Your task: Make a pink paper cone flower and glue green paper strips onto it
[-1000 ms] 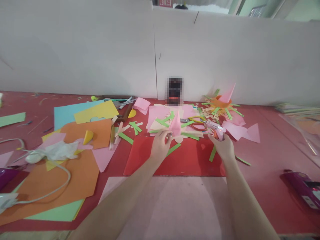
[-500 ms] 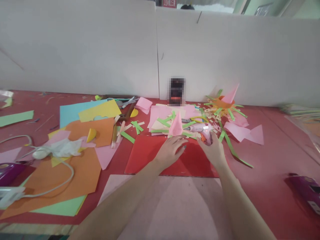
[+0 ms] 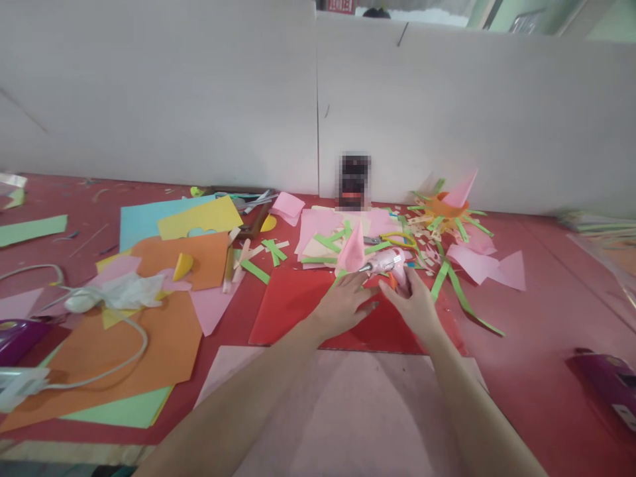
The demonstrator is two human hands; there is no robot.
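A pink glue gun (image 3: pixel 386 261) with an orange trigger is held in my right hand (image 3: pixel 413 298), its fingers wrapped round the handle. The metal nozzle points left, just above the fingers of my left hand (image 3: pixel 344 306). That hand is open over the red board (image 3: pixel 291 305), its fingers apart. Its fingertips are close to the base of a pink paper cone (image 3: pixel 352 248) standing point up; I cannot tell whether they touch it. Green paper strips (image 3: pixel 328 243) and pink sheets lie behind the cone.
An orange and green paper flower (image 3: pixel 447 207) with a pink cone stands back right. Yellow-handled pliers (image 3: pixel 397 237) lie behind the glue gun. Orange paper (image 3: pixel 163 351) and a white cable (image 3: pixel 142 358) are at left. A purple device (image 3: pixel 603 381) lies at right.
My right hand has brought the glue gun leftward and slightly down, so its nozzle is now over my left fingers. My left hand has shifted slightly, with its fingers more spread.
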